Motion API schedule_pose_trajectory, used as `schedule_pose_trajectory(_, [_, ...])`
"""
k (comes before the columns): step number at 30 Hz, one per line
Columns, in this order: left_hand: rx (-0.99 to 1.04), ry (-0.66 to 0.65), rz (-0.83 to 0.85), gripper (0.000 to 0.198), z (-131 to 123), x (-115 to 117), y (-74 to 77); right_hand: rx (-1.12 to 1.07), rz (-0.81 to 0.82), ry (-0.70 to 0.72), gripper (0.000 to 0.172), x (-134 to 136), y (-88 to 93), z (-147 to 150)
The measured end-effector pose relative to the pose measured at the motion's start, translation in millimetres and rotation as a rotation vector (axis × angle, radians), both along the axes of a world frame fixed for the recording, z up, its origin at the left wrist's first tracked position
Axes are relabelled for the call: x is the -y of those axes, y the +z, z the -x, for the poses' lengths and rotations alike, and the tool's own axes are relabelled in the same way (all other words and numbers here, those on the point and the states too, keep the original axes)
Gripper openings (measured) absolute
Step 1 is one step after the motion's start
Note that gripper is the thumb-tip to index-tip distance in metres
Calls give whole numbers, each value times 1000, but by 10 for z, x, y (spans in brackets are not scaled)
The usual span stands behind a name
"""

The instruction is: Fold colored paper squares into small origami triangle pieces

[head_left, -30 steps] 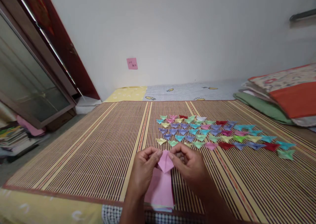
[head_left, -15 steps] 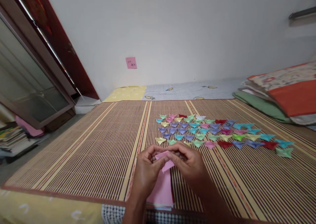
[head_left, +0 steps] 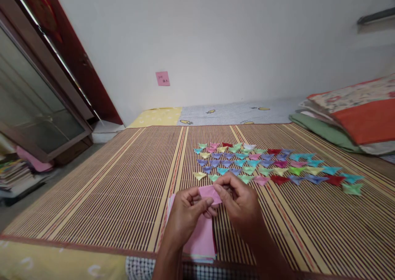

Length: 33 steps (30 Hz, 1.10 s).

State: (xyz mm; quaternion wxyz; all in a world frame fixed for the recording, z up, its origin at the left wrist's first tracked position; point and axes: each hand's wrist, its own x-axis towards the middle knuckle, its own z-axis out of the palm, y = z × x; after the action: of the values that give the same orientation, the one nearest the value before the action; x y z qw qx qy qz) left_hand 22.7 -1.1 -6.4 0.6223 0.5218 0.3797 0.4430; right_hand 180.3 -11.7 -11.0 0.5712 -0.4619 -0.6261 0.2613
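A small folded piece of pink paper [head_left: 207, 192] is held up between my two hands. My left hand [head_left: 190, 214] pinches its left side and lower edge, thumb in front. At its right end, my right hand [head_left: 239, 197] grips it between thumb and fingers. Below them lies a stack of coloured paper sheets [head_left: 200, 241] with a pink one on top, partly hidden by my left hand and forearm. Just beyond my hands, rows of small folded paper boats [head_left: 254, 163] in many colours stand on the striped mat [head_left: 123, 189].
Folded bedding [head_left: 354, 115] in orange, green and floral cloth is piled at the right. A pink note [head_left: 162, 78] sticks to the white wall. Books and papers [head_left: 15, 173] are stacked at the far left, below a glass-panelled door [head_left: 40, 99].
The pink paper has turned from a slanting position to a more level one. My right hand has moved slightly right, to the paper's end, and my hands are a little further apart.
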Motion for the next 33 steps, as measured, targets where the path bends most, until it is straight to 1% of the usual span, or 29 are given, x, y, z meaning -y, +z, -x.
schedule_pose_trajectory(3, [49,5,-17,30,69,16,15,-63,45,0,17,-36,-40,-22])
schedule_pose_trajectory(6, [55,75,-125,26,172,14,19,-176,105,41,21,-77,-70,-42])
schedule_pose_trajectory(8, [47,99,-184,20,219,12,22,-247,145,83,22,-90,-73,-46])
schedule_pose_trajectory(12, [-23,63,-321,9,233,29,44,-346,256,212,23,-84,-44,-51])
schedule_pose_trajectory(15, [-85,33,-360,8,232,53,60,-379,299,273,22,-71,-27,-75])
schedule_pose_trajectory(17, [-113,17,-350,11,242,67,68,-394,306,293,20,-64,-28,-92])
schedule_pose_trajectory(19, [-134,-3,-340,19,254,79,82,-414,320,312,20,-61,-35,-104])
schedule_pose_trajectory(23, [-192,-30,-360,29,260,102,136,-499,374,391,23,-70,-61,-113])
schedule_pose_trajectory(26, [-248,-39,-416,31,258,121,181,-568,382,439,25,-89,-96,-122])
schedule_pose_trajectory(30, [-278,-72,-467,37,263,137,212,-618,404,455,25,-112,-146,-131])
schedule_pose_trajectory(33, [-285,-63,-530,32,260,138,217,-628,415,461,26,-115,-161,-127])
